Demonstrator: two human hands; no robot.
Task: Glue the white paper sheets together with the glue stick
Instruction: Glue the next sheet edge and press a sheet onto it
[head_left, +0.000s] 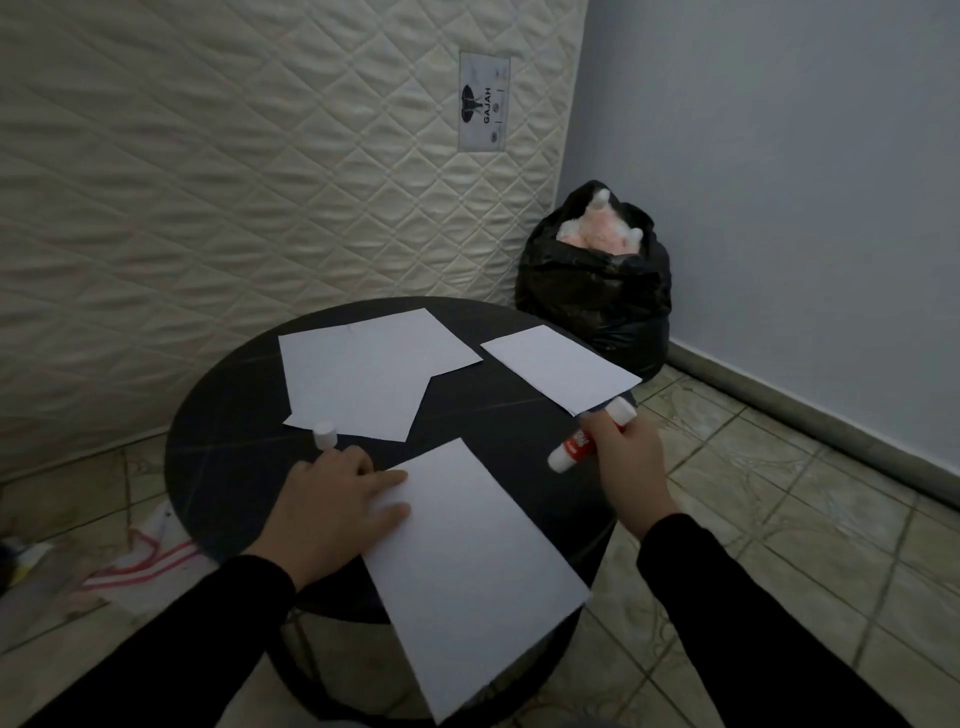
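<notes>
Glue stick (574, 450) is in the right hand (626, 457), near the right edge of the round counter (223, 415). The fingers curl around its middle, and both ends stick out of the fist. The white end points down and left, toward the near sheet (467, 566). Its cap (324, 434) stands apart, just beside the joined sheets (363, 371) at the back. One more sheet (558, 369) lies at the back right and hangs a little over the edge.

The near sheet also passes over the front edge of the counter. If the glue stick pushes there, the paper probably bends or slides off, because nothing supports it. The left hand (337, 504) lies flat on its left border with straight fingers, so it presses the sheet but does not grip it. A strong stroke away from this hand may wrinkle the paper. The open glue may also dry, or touch the dark counter and leave a mark.

The right wrist is bent inward, and the forearm comes from the lower right. The left forearm comes from the lower left, in a black sleeve.
</notes>
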